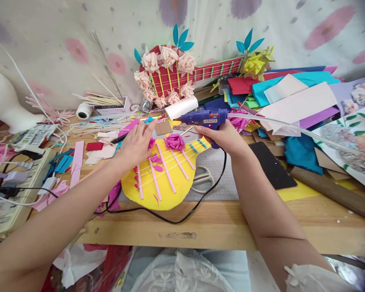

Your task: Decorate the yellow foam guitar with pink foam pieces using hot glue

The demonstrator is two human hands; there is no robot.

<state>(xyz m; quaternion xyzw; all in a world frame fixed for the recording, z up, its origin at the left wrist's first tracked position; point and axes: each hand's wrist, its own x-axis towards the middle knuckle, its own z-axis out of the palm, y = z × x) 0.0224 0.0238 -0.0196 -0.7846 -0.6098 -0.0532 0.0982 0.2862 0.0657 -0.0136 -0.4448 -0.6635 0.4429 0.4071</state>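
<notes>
My right hand (222,134) grips a blue hot glue gun (205,117), its nozzle pointing left and a long clear glue stick (280,123) running out of its back. Below lies a yellow paper guitar (176,194) with pink strips, white strings and blue bands on its neck. A magenta crepe-paper flower (174,142) sits on its upper edge. Over the guitar's upper left is my left hand (139,141), fingers stretched out. Beside its fingertips a bit of another magenta flower (151,142) shows; the palm side is hidden, so I cannot tell whether they touch.
A red paper guitar (211,69) with pale roses leans at the back. Scissors (203,178) lie partly under the yellow guitar. A black cord (182,221) loops along the front. Left is a power strip (24,190); right are coloured papers (298,101) and a black board (270,164).
</notes>
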